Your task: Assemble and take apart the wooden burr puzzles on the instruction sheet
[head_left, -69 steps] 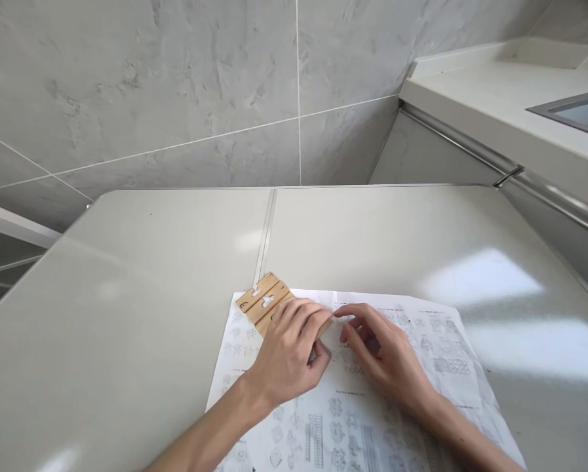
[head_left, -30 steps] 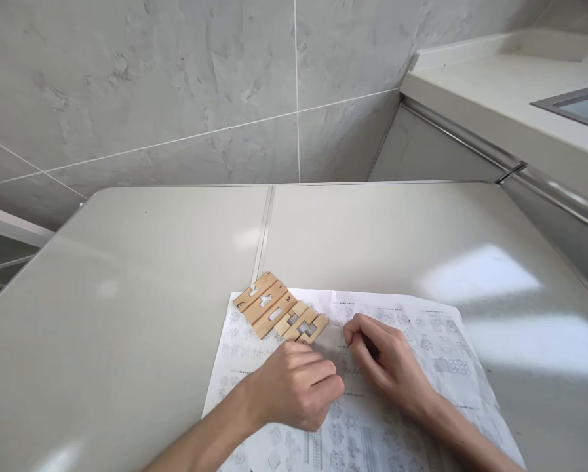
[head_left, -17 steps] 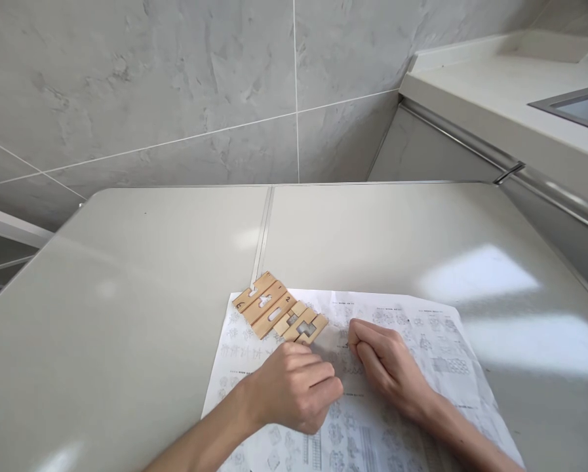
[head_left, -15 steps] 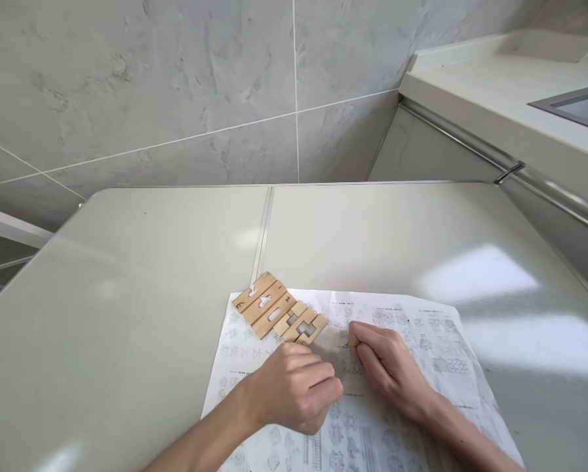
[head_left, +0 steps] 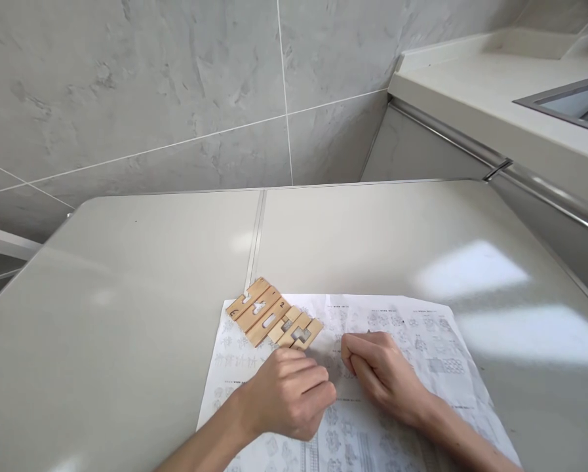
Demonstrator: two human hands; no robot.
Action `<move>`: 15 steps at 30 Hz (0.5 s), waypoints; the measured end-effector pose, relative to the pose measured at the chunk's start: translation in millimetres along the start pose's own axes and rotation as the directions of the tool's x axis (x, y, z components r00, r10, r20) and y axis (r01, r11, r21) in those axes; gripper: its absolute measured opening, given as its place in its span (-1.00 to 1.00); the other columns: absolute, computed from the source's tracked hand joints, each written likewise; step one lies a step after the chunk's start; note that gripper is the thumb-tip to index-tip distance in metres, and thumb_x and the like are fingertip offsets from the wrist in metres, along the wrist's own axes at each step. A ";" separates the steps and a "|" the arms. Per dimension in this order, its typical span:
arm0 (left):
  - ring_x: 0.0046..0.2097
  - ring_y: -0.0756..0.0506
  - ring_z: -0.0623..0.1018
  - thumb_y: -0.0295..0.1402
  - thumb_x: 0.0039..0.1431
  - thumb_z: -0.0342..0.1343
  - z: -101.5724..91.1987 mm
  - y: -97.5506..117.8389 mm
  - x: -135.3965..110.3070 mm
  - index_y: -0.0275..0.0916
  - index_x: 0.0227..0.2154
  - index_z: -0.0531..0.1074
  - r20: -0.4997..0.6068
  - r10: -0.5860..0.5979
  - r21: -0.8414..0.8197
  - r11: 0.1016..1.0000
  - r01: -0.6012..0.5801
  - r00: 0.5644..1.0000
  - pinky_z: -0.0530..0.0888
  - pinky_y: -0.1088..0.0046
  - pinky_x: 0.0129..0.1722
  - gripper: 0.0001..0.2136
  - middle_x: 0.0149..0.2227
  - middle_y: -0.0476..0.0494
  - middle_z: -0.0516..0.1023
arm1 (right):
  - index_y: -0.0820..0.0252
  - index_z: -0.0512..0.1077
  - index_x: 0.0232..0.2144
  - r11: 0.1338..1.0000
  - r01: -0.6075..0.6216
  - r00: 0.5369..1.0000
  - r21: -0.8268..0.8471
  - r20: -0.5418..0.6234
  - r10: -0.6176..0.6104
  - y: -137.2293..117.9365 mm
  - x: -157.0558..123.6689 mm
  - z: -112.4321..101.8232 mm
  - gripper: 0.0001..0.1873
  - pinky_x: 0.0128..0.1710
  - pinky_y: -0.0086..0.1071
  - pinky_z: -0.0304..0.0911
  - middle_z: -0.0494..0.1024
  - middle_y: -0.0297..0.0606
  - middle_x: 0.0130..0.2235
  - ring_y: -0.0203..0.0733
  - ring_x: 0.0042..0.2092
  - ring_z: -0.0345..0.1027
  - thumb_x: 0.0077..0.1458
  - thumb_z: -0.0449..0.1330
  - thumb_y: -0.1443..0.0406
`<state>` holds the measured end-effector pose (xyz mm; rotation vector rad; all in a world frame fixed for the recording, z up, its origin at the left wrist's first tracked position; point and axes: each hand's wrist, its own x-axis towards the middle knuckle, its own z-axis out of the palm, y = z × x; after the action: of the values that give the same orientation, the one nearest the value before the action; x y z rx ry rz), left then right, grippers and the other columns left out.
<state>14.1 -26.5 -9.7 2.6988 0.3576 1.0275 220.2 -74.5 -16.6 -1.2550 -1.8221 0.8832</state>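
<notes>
My left hand [head_left: 296, 393] is closed in a loose fist over a printed paper sheet [head_left: 463, 380], just below a row of flat wooden puzzle pieces. To the right, my right hand [head_left: 385, 370] rests on the sheet as a fist, its thumb folded against the fingers. No object shows in either fist. The darker numbered pieces [head_left: 254, 321] lie side by side, with cut-out slots and the marks 1 and 2 visible. Adjoining them are paler notched pieces [head_left: 314, 328] with gaps between them; the left knuckles partly overlap their near edge in view.
The pale table [head_left: 126, 314] has a seam [head_left: 257, 229] running to its far edge. Behind stands a grey tiled wall [head_left: 185, 78]. At the right is a white counter [head_left: 465, 85] with a metal-framed opening [head_left: 534, 101]. Bright reflections lie on the table's right side.
The camera view has shifted slightly, so everything sits a little further left. Both fists and the wooden pieces keep their places on the sheet.
</notes>
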 end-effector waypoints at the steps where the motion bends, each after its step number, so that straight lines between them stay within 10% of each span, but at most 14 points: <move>1: -0.54 -0.03 -0.03 -0.71 -0.04 -0.05 -0.1 -0.3 0.0 -0.18 -0.63 0.09 -0.003 -0.001 0.003 1.000 0.001 1.000 -0.03 0.32 -0.58 -0.71 -0.60 0.07 0.03 | 0.08 0.09 -0.48 1.000 0.008 1.000 -0.003 -0.007 -0.008 0.0 0.4 0.1 -0.70 -0.50 -0.42 -0.06 0.21 -0.48 -0.57 -0.33 -0.55 0.06 0.17 -0.09 0.55; 15: -0.54 -0.02 -0.01 -0.71 -0.05 -0.04 -2.9 1.7 -3.1 -0.20 -0.63 0.08 0.027 -0.007 0.039 0.999 0.006 1.000 -0.02 0.32 -0.56 -0.71 -0.61 0.07 0.04 | 0.09 0.10 -0.48 1.000 0.021 1.000 -0.010 -0.023 -0.021 1.5 0.5 2.4 -0.71 -0.51 -0.43 -0.07 0.21 -0.49 -0.57 -0.36 -0.55 0.05 0.16 -0.08 0.55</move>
<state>10.1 -28.8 -9.0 2.7417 0.3845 0.9911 218.6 -73.9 -19.0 -1.2450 -1.8198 0.8460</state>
